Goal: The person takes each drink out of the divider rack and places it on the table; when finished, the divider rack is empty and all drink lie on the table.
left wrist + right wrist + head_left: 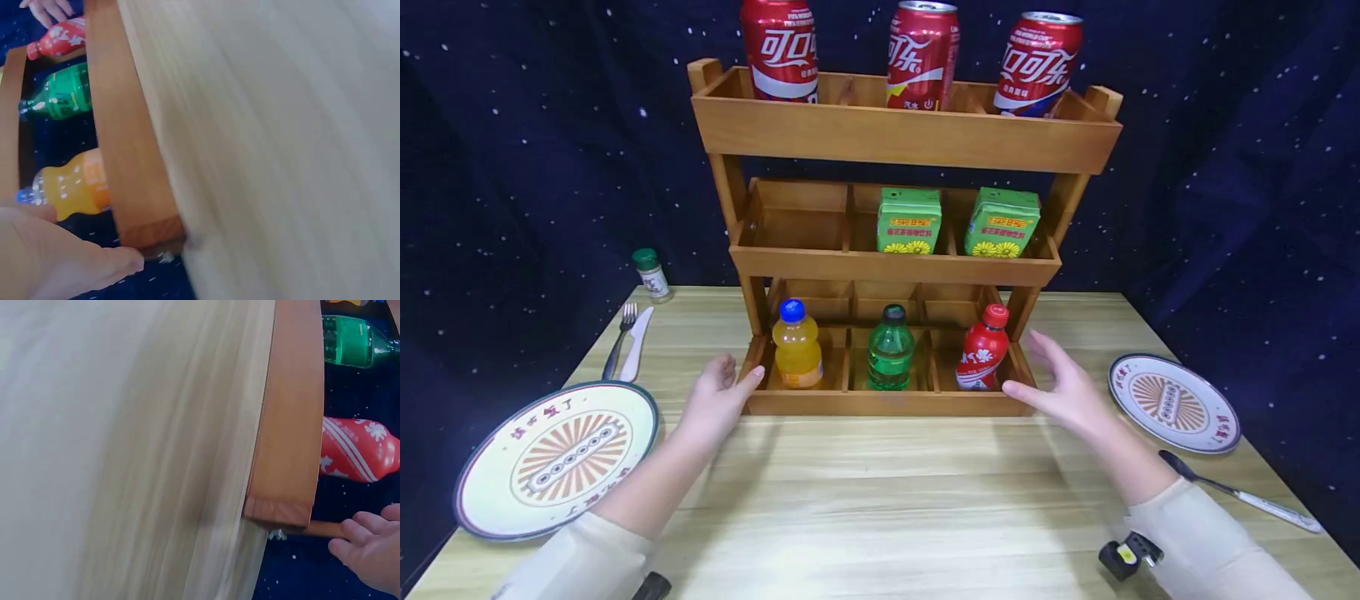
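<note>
Wooden rack (895, 265), 3 tiers, btwn. two bare hands (head & wrist views). From afar, I'm seeing the rack standing on the tabletop (880, 483). L hand (717, 402) is flanking its lower L end, thumb spread from fingers; R hand (1066, 397) is flanking the R end, thumb & fingers spread wide. Re: contact w/ the wood, I'm not seeing enough to tell. Bottom tier is holding an orange bottle (797, 346) nearest L hand, a green bottle (891, 354) in ctr. & a red bottle (982, 350) nearest R hand. Mid tier is carrying two green cartons (909, 221) (ctr. & R compts.); top tier, three red cans (922, 54). Lg. plate (576, 458) is lying by the L forearm, sm. plate (1175, 404) & spoon (1232, 489) by the R.
</note>
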`<state>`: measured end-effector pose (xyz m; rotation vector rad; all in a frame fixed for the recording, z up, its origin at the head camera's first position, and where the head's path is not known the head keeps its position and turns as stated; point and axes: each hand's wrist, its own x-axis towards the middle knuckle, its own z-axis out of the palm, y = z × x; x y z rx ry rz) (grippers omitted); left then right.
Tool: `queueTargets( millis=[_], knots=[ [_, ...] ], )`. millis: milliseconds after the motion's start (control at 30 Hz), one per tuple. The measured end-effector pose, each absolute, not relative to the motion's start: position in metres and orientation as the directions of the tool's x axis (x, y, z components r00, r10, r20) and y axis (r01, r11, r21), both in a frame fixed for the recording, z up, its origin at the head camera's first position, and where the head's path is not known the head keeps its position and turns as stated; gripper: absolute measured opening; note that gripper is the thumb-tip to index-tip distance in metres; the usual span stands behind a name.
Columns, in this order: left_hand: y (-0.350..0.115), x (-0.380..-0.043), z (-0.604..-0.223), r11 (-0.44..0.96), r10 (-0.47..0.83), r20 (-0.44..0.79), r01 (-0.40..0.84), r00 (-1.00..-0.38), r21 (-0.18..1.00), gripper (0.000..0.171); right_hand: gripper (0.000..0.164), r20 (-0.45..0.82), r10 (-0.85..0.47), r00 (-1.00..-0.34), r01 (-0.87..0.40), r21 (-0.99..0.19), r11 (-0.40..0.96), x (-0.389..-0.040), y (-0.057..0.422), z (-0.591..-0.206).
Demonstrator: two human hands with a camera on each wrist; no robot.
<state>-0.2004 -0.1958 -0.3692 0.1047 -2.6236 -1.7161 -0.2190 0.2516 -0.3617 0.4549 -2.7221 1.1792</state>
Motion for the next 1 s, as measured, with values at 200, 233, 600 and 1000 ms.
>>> queueTargets(
  millis=[200,233,600,1000],
  knots=[
    [-0.196,-0.212,-0.381,0.239,-0.115,-0.151,-0.175,-0.982,0.955,0.068,0.084,0.225,-0.164,-0.96,-0.276,-0.844,0.461,-0.237,0.238,-0.367],
    [-0.196,-0.213,-0.383,0.23,-0.119,-0.169,-0.193,-0.978,0.954,0.065,0.085,0.222,-0.161,-0.962,-0.271,-0.854,0.445,-0.239,0.236,-0.368],
    [-0.204,-0.223,-0.393,0.12,-0.093,-0.263,-0.273,-0.96,0.954,0.055,0.075,0.186,-0.158,-0.97,-0.23,-0.913,0.336,-0.259,0.216,-0.383],
    [-0.201,-0.22,-0.393,0.127,-0.085,-0.248,-0.257,-0.965,0.958,0.052,0.069,0.163,-0.047,-0.986,-0.17,-0.941,0.294,-0.266,0.208,-0.388]
  ],
)
